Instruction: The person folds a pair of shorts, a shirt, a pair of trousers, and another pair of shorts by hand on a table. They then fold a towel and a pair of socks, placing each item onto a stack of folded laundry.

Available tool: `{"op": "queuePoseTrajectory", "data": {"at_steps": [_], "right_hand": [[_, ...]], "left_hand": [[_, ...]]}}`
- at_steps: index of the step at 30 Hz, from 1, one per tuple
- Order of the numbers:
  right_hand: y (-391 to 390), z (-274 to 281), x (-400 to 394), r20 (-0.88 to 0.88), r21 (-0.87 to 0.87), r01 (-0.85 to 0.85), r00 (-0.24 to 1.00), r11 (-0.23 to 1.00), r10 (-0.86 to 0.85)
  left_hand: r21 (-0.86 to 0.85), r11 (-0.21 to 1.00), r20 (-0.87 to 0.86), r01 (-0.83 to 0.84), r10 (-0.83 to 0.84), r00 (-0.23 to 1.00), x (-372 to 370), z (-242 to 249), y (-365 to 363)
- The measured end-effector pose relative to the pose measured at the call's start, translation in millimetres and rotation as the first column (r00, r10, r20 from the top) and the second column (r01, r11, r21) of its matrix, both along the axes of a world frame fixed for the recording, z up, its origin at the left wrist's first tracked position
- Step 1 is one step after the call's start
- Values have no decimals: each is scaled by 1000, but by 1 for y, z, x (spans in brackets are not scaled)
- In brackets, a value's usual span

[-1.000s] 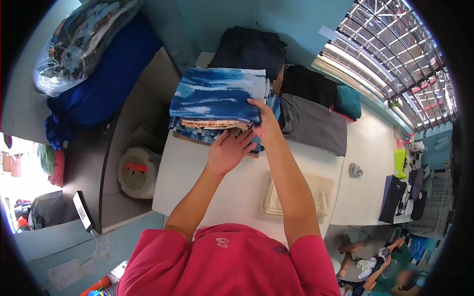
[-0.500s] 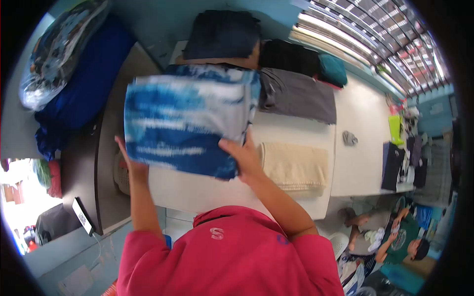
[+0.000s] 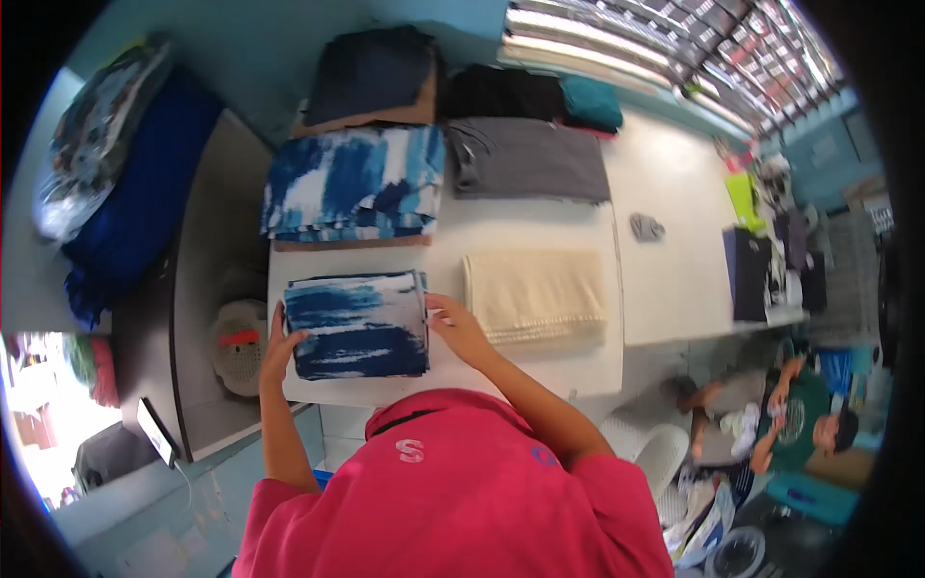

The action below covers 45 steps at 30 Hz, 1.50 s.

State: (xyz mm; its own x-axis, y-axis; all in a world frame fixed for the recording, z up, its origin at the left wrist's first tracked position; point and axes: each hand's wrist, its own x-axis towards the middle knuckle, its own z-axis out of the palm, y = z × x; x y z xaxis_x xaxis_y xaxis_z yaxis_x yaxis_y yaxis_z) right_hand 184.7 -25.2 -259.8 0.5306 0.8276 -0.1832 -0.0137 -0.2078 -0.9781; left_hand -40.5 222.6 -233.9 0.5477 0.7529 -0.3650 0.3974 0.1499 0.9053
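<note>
A folded blue and white patterned cloth (image 3: 356,328) lies flat on the white table (image 3: 443,371), near its front left edge. My left hand (image 3: 281,345) holds the cloth's left edge, the thumb on top. At the right edge, my right hand (image 3: 451,323) touches the cloth with its fingertips, the fingers a little apart. Behind it sits another blue and white patterned stack (image 3: 352,183), with a brown layer under it. A folded cream cloth (image 3: 535,297) lies to the right of my right hand.
Dark folded cloth (image 3: 371,77), a black pile (image 3: 501,93), a teal pile (image 3: 590,101) and a grey folded cloth (image 3: 530,159) line the back. A small grey item (image 3: 647,227) lies right. A person (image 3: 809,424) sits at the lower right, beside white chairs (image 3: 660,458).
The patterned cloth has come down from the air above the table onto its surface, nearer my body. Both hands have moved down with it, and my view has shifted slightly.
</note>
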Motion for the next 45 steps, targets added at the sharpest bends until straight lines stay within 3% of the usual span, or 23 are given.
{"op": "queuePoseTrajectory", "data": {"at_steps": [2,4,6,7,9,11,15,16,17,18,20,25,30,32,33,34,36,38,40,41,42,44,45], "right_hand": [[4,8,20,-39,87,108,994,990,-105],[12,20,41,-243,54,224,948,973,-205],[24,28,67,-280,55,235,937,970,-211],[30,30,77,-319,28,284,911,959,-260],[45,34,95,-361,7,300,890,954,-277],[65,35,107,-427,-62,354,835,933,-345],[105,33,121,-343,-96,347,868,933,-358],[111,30,120,148,4,328,934,945,-325],[116,24,118,602,77,263,757,962,-255],[120,28,113,597,63,264,763,962,-249],[122,44,104,855,127,170,480,977,-195],[119,34,110,879,97,105,457,990,-134],[104,35,117,911,113,57,394,992,-126],[105,12,118,918,19,76,393,997,-48],[104,4,118,870,-59,95,492,994,5],[104,3,120,872,-46,99,489,994,-8],[85,-2,124,737,-72,110,675,991,-21],[40,1,138,688,-3,120,720,993,-85],[-18,24,142,629,-73,344,744,936,-224],[-53,18,148,775,-73,440,590,895,-227],[-87,25,150,830,-224,520,545,824,-119],[-148,11,152,873,-252,611,479,751,-97],[-168,4,149,872,-254,629,478,735,-108]], "left_hand": [[293,956,93,-8,-20,995,14,6,14],[274,957,281,-96,16,959,40,15,22],[-67,987,440,-147,162,883,69,24,27],[-56,985,444,-164,172,879,82,21,32],[-301,925,504,-233,362,785,102,6,41],[-354,875,374,-329,455,808,120,5,59],[-348,745,88,-569,630,772,141,-9,99],[-350,742,82,-571,632,771,143,-12,104],[-355,700,69,-620,681,729,144,-17,108],[-357,654,51,-667,727,685,144,-21,110],[-317,654,59,-687,736,674,141,-28,116],[-300,651,193,-697,757,624,137,-41,125],[-275,702,281,-657,712,643,128,-59,126],[-298,702,255,-646,711,655,127,-62,123],[-322,697,207,-641,713,670,128,-62,123],[-315,703,218,-638,707,672,125,-62,131],[-396,728,129,-560,648,751,104,-66,142],[-272,736,320,-621,677,662,81,-68,125],[-53,753,408,-656,616,674,102,-12,73],[-48,826,440,-562,523,730,115,14,33],[-37,881,486,-472,428,762,128,34,-14],[-237,953,156,-186,227,961,145,51,-108],[-77,995,-177,68,-81,981,132,-39,-127]]}}
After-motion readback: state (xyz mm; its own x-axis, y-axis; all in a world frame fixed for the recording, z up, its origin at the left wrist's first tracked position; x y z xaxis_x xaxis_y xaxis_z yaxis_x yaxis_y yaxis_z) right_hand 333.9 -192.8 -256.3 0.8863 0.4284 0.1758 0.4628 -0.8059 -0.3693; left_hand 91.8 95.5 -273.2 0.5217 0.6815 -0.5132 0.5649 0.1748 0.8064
